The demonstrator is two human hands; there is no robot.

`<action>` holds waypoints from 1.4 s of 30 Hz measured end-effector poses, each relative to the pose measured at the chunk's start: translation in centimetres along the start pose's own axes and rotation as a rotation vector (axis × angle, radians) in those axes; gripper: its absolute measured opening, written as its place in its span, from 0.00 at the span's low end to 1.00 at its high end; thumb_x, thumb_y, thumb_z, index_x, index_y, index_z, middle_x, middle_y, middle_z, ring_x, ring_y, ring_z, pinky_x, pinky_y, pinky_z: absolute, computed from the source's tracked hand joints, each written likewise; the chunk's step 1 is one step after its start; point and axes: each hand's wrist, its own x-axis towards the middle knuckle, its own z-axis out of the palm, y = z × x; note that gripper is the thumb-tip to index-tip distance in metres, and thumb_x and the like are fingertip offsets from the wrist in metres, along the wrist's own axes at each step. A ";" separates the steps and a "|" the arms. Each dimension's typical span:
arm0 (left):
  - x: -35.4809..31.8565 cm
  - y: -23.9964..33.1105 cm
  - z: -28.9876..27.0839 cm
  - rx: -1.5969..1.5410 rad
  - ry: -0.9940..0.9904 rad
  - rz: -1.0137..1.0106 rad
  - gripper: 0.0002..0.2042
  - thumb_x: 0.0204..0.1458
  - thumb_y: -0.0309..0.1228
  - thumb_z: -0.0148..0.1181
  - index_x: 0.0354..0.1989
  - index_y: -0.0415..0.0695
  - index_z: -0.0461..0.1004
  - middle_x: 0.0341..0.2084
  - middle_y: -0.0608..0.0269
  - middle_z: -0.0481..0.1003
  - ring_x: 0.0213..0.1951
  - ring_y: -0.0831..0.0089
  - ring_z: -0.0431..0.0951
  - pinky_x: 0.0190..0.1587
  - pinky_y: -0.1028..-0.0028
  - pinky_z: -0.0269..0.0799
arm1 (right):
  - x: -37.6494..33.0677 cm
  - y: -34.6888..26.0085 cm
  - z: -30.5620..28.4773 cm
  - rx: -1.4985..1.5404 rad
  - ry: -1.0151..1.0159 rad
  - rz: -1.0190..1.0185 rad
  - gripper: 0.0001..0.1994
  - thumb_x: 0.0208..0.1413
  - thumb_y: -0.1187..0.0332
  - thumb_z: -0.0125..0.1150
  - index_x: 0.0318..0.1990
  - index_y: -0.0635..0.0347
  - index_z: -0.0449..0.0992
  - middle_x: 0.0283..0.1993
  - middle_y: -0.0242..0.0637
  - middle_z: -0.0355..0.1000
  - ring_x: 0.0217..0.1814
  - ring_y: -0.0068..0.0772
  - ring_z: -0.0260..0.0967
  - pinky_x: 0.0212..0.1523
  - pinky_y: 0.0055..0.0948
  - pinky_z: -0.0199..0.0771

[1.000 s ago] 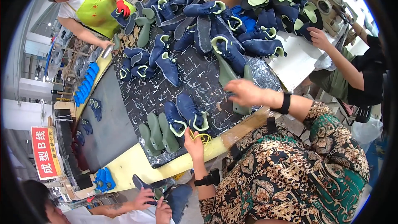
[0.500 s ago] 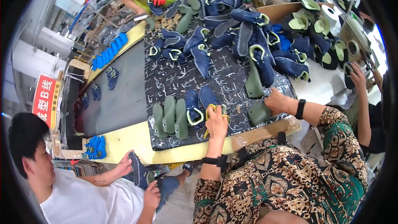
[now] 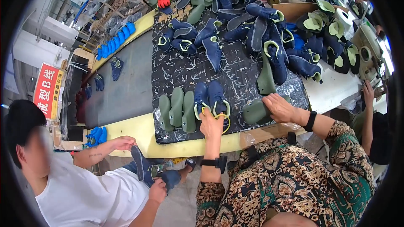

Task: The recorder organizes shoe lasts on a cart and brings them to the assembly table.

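One foot-shaped green plastic last (image 3: 255, 113) is nearing the navy fabric shoes (image 3: 216, 93), my right hand (image 3: 281, 108) curling closed round it; my left hand (image 3: 211, 127) is pinching looped yellow cord (image 3: 229, 122), leaving neither free.

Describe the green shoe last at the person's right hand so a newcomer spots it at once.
Find the black mat bearing white marks. Near its lower edge, pass right of the two navy shoes at the left hand. The green shoe last there is the only one with the right hand on it, unlike the row of three lasts to the left.
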 end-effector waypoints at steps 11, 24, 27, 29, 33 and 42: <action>4.1 -1.8 -0.4 -0.198 -0.121 -0.080 0.17 0.30 0.28 0.62 0.33 0.41 0.69 0.28 0.49 0.74 0.34 0.54 0.74 0.38 0.64 0.68 | 1.8 0.1 4.6 0.044 -0.113 -0.167 0.25 0.30 0.72 0.58 0.43 0.63 0.62 0.43 0.39 0.62 0.49 0.38 0.58 0.47 0.34 0.54; 18.2 -8.0 -5.8 0.070 -0.043 -0.073 0.19 0.32 0.32 0.64 0.35 0.40 0.70 0.32 0.49 0.74 0.37 0.53 0.73 0.41 0.63 0.68 | 3.1 -0.8 4.9 0.252 -0.058 -0.179 0.24 0.34 0.72 0.60 0.45 0.59 0.63 0.47 0.40 0.61 0.54 0.39 0.56 0.53 0.37 0.51; 17.7 -8.6 -5.0 0.193 -0.100 -0.194 0.22 0.33 0.33 0.64 0.40 0.42 0.68 0.37 0.49 0.72 0.42 0.53 0.71 0.45 0.63 0.66 | 5.6 -0.7 6.2 0.236 -0.006 -0.182 0.24 0.31 0.73 0.59 0.43 0.59 0.64 0.45 0.40 0.61 0.52 0.39 0.56 0.51 0.36 0.52; 17.5 -7.6 -4.9 0.282 -0.126 -0.208 0.22 0.34 0.34 0.64 0.40 0.42 0.68 0.38 0.48 0.72 0.42 0.53 0.71 0.45 0.62 0.66 | 7.7 -0.5 7.1 0.238 0.028 -0.215 0.24 0.28 0.73 0.59 0.41 0.60 0.65 0.44 0.41 0.61 0.50 0.40 0.57 0.50 0.36 0.53; 16.5 -11.8 -6.2 0.288 -0.081 -0.188 0.22 0.32 0.34 0.65 0.38 0.43 0.67 0.34 0.47 0.73 0.39 0.52 0.73 0.42 0.61 0.68 | 14.7 -2.3 11.1 0.228 0.100 -0.298 0.23 0.26 0.69 0.60 0.37 0.60 0.65 0.42 0.42 0.61 0.49 0.41 0.57 0.49 0.36 0.53; 17.8 -8.7 -6.1 0.001 0.053 0.232 0.18 0.33 0.21 0.57 0.38 0.39 0.72 0.31 0.47 0.73 0.37 0.55 0.73 0.41 0.65 0.67 | 14.2 -1.1 6.5 0.382 0.318 0.022 0.23 0.33 0.75 0.55 0.43 0.64 0.64 0.42 0.46 0.63 0.46 0.47 0.59 0.47 0.38 0.59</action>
